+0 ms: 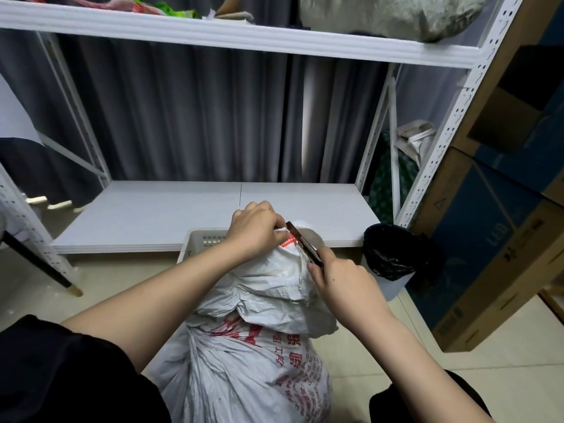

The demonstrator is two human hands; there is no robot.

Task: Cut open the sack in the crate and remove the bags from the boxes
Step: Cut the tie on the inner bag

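Observation:
A white woven sack with red printing stands in a pale plastic crate on the floor in front of me. My left hand pinches the sack's bunched top at its far end. My right hand grips a utility knife. The blade points up and away, and its tip lies against the sack's top, right beside my left fingers. The sack hides most of the crate.
A white metal rack's low shelf lies just behind the crate, with grey curtains behind it. A bin lined with a black bag stands at the right. Large cardboard boxes are stacked further right. A dark stick leans at the left.

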